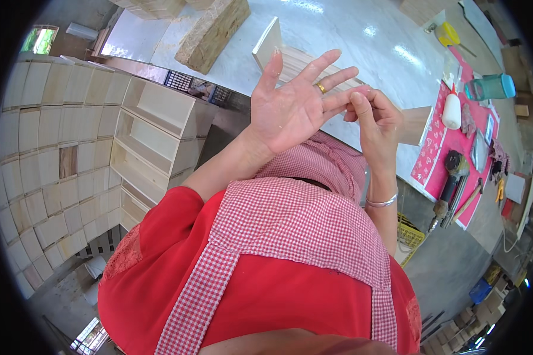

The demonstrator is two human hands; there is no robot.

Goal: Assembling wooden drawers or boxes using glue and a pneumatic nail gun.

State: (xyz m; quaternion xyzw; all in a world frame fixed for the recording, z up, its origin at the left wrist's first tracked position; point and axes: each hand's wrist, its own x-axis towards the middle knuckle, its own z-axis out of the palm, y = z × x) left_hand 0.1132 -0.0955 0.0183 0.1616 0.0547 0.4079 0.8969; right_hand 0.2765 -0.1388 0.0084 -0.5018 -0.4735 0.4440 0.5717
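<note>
My left hand [293, 112] is held palm up over the table edge, fingers spread, with a gold ring [320, 88] on one finger and pale specks on the skin. My right hand [378, 118], a silver bangle [382, 202] at its wrist, pinches the outer fingers of the left near their tips. Whether something small lies between those fingertips is hidden. Just behind both hands, a pale wooden piece with an upright end panel [267, 42] rests on the white tabletop [361, 29]; the hands partly cover it.
A thick wooden block [213, 35] lies at the far left. On the right, a pink patterned sheet [427, 163] bears a white glue bottle [451, 111] and a power tool [450, 183]. Beyond stands a teal bottle [490, 87]. Stacked wooden boxes [47, 160] and open shelf units [151, 121] fill the left.
</note>
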